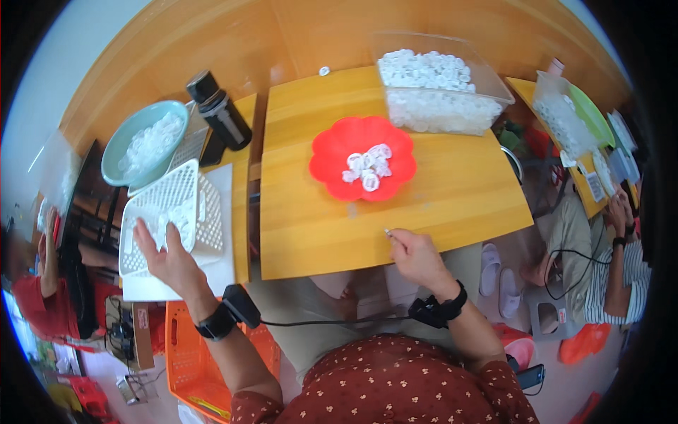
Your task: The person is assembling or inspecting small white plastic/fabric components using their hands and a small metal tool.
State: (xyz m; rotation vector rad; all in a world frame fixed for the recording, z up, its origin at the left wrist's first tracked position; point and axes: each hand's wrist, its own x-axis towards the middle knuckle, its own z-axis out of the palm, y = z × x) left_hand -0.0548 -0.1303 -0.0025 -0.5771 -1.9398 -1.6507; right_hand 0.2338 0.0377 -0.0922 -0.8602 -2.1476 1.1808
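Note:
My left hand [173, 263] is over the near edge of a white perforated basket [210, 212], its fingers spread and nothing visible in them. Inside the basket lie small white and clear pieces [180, 218]. At the front edge of the wooden table, my right hand [418, 260] pinches a small whitish piece [388, 232], too small to name. Beyond it sits a red flower-shaped bowl [328, 159] with several small white round pieces [367, 164] in it. Each wrist wears a black strapped device, with a cable between them.
A clear bin [452, 109] full of white round pieces stands at the back right. On the left are a pale green bowl [116, 152] and a black bottle [224, 119]. An orange crate [185, 353] is on the floor. People sit at both sides.

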